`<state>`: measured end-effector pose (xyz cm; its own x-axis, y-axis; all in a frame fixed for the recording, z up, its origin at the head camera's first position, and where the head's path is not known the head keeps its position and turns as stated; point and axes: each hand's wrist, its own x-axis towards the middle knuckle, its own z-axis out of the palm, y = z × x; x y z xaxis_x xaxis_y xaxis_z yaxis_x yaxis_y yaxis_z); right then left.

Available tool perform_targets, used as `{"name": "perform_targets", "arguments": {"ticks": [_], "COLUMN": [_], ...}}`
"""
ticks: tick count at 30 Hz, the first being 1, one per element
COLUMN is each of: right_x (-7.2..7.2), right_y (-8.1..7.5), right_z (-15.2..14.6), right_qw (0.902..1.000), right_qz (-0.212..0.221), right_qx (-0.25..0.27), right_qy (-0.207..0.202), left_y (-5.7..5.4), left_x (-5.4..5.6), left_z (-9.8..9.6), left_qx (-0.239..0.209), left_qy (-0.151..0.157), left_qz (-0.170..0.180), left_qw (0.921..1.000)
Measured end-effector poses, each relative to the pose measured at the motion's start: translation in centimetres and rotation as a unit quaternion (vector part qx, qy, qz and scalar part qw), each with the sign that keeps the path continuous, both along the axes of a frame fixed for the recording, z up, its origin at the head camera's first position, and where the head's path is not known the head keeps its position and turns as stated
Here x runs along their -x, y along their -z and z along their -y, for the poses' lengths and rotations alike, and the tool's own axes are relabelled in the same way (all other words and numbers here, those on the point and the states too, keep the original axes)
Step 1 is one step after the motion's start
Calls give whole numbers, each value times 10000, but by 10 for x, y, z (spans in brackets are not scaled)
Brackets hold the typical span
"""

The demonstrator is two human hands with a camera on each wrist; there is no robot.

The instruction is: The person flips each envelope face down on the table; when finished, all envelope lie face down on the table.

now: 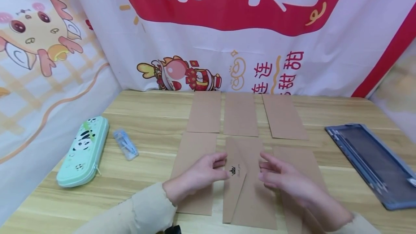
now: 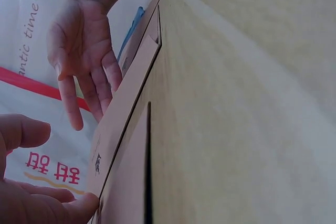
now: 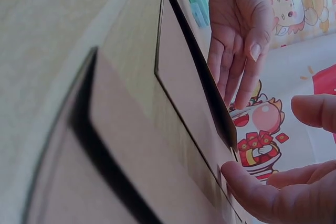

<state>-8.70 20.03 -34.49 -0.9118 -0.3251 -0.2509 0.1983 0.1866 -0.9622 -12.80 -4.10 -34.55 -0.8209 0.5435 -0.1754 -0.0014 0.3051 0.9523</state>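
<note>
A brown kraft envelope with a pointed flap and a small black crown print lies flat, near the front middle of the table. My left hand hovers at its left edge, fingers relaxed and thumb toward the flap. Over the opposite edge is my right hand, fingers loosely bent, with nothing held. In the left wrist view, the left fingertips are right at an envelope's edge. A plain envelope lies partly under the left hand, and another envelope under the right hand and forearm.
Three more envelopes form a back row: left, middle and right. At the left are a mint panda pencil case and a small clear-and-blue packet. A dark blue mesh pouch lies right. Printed cloth hangs behind.
</note>
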Motion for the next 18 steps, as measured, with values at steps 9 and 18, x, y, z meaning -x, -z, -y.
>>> {"name": "perform_targets", "arguments": {"ticks": [9,18], "right_x": [2,1], "right_y": [0,1], "right_z": [4,2], "right_qw": [10000,9997], "right_qz": [68,78], "right_qx": [39,-36], "right_qy": [38,243], "left_y": [0,1], "left_x": [1,2], "left_z": [-1,-1], "left_qx": [-22,-89], "left_qy": [-69,-136], "left_qz": [135,244], "left_qw": [9999,9996]}}
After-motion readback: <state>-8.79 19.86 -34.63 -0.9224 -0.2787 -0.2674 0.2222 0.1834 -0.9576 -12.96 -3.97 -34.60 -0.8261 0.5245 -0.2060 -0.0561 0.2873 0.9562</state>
